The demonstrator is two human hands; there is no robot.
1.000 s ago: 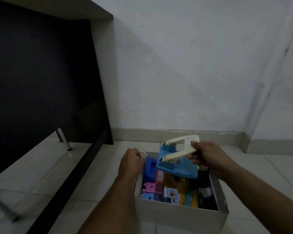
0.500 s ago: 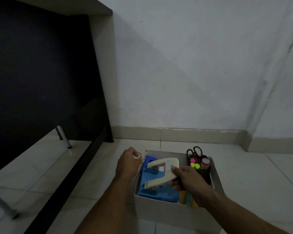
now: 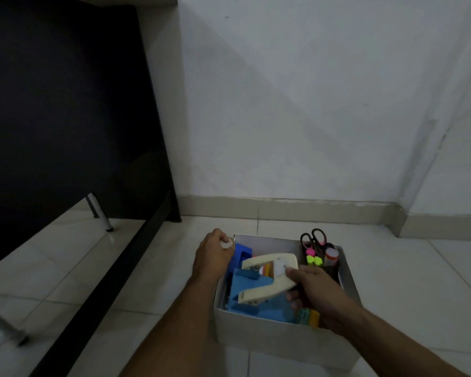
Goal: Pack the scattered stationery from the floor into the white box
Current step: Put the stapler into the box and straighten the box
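— What's on the left?
— A tall black panel [image 3: 65, 118] fills your left side, with a pale tabletop edge [image 3: 158, 1] above it. A black bar [image 3: 114, 268] runs along the tiles [image 3: 419, 281] from its far corner towards you.
— And beneath it?
— You have a slanted metal leg [image 3: 98, 212] with a white foot standing on the glossy tiles. A second leg [image 3: 3, 325], blurred, sits low at your left edge.
— Straight ahead?
— You face a scuffed white wall [image 3: 310, 104] with beige skirting [image 3: 297, 209] at its base, turning a corner on your right.
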